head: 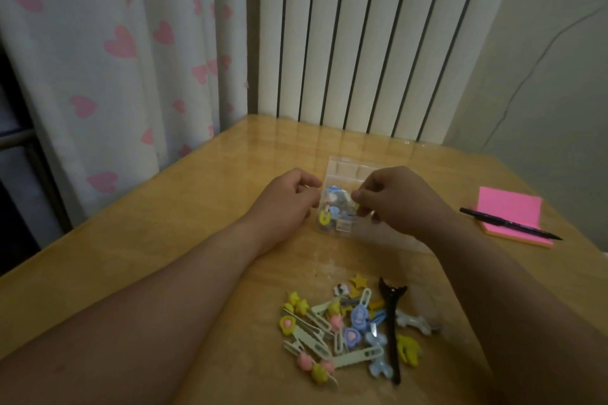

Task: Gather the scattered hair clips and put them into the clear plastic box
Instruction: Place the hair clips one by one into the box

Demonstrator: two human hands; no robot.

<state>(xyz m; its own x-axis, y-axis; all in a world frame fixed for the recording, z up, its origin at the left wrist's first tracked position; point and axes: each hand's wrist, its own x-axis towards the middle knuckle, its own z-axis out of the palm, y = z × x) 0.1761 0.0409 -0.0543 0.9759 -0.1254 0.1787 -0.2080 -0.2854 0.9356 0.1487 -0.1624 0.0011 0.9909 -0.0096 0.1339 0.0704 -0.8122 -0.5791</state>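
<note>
Counter (164,240), frame centre: plastic box (342,168), a few clips (335,207) inside; left hand (289,197) at its left side, right hand (394,197) at its right. Lower centre: heap of hair clips (355,329). Right edge: note pad (513,210), pen (506,223) across it. Behind: radiator (362,36); curtain (115,59), upper left.

Glossy light-wood table (148,240) fills 6 o'clock. White ribbed radiator (362,36) behind it at 12. White curtain with pink hearts (115,69) at 10, dark metal frame (38,168) at 9. Pale wall (552,43) at 2, thin dark line down it. Light dim
</note>
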